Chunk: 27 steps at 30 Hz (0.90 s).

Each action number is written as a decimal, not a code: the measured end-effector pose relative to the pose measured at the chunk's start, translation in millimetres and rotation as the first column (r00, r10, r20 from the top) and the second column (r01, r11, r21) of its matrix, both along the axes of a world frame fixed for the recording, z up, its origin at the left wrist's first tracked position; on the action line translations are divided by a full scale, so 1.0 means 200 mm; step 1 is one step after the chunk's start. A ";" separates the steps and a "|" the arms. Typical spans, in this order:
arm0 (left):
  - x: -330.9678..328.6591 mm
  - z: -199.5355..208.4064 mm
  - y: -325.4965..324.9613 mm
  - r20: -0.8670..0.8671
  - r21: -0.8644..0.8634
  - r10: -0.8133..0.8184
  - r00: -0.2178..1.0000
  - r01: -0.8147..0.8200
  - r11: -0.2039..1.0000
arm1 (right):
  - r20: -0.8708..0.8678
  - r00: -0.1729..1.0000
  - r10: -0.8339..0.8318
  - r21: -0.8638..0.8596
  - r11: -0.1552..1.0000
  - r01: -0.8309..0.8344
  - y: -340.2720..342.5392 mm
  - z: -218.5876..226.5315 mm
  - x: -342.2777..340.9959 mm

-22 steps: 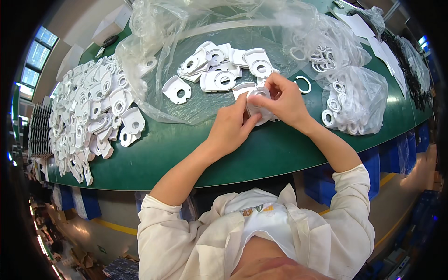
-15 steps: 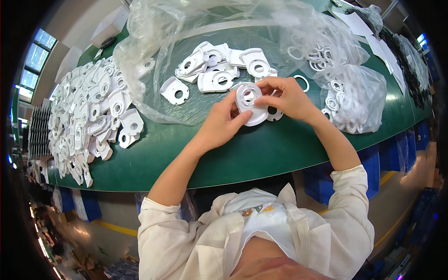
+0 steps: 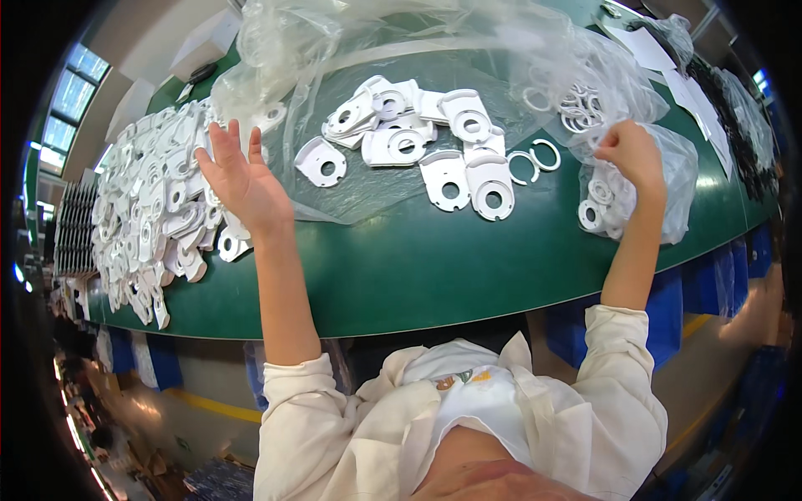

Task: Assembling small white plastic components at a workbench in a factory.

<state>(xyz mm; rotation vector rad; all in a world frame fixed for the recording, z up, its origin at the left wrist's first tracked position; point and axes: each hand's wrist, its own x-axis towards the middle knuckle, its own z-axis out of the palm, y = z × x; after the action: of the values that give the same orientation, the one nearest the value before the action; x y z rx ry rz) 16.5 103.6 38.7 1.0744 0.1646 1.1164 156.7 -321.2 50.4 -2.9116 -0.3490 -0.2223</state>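
The heap of white plates (image 3: 142,219) lies on the green table (image 3: 376,275), to the left of the left hand (image 3: 248,190), which is the nearer one. These plates point many ways, without one common long axis. The left hand is spread wide, nothing visible in it. The right hand (image 3: 635,157), its fingers curled, is at the plastic bag (image 3: 678,185) with white rings (image 3: 598,199); whether it grips something, one cannot tell.

Smooth, satin-white plastic plates (image 3: 489,178) meet wrinkled, glossy plastic film (image 3: 288,42) and a smooth, faintly shiny green tabletop (image 3: 401,275); the cream sleeves (image 3: 302,402) are matt, creased cloth.
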 end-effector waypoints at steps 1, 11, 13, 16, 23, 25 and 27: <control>0.00 -0.01 0.02 -0.049 0.037 0.116 0.992 -0.115 0.993 | -0.062 0.991 -0.115 -0.049 0.993 0.112 -0.03 0.02 -0.01; -0.07 -0.19 -0.05 -0.602 0.768 0.598 0.530 0.588 0.253 | -0.154 0.986 -0.064 -0.121 0.992 0.046 -0.01 -0.05 0.06; -0.06 -0.20 -0.07 -0.584 0.791 0.607 0.539 0.545 0.277 | -0.219 0.961 0.168 0.169 0.977 -0.132 -0.01 -0.03 0.07; -0.04 -0.16 -0.10 -0.603 0.780 0.626 0.495 0.532 0.330 | -0.157 0.915 0.372 0.399 0.871 -0.286 0.11 0.02 0.02; -0.01 -0.12 -0.14 -0.102 0.995 0.664 0.741 0.065 0.080 | 0.257 0.869 0.422 0.654 0.586 -0.478 0.43 0.05 -0.17; -0.02 -0.11 -0.17 -0.499 0.772 0.327 0.802 0.242 0.587 | 0.632 0.638 0.441 0.453 0.458 -0.765 0.52 0.00 -0.21; -0.03 -0.10 -0.27 -0.640 0.289 -0.185 0.746 0.457 0.842 | 0.714 0.459 0.528 0.300 0.362 -0.883 0.58 -0.05 -0.26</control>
<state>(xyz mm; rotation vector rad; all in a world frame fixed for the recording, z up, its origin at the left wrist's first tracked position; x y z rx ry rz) 9.5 50.3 18.7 1.7693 0.2129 0.4572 104.4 -205.2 40.2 -1.6679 -1.3460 -0.7783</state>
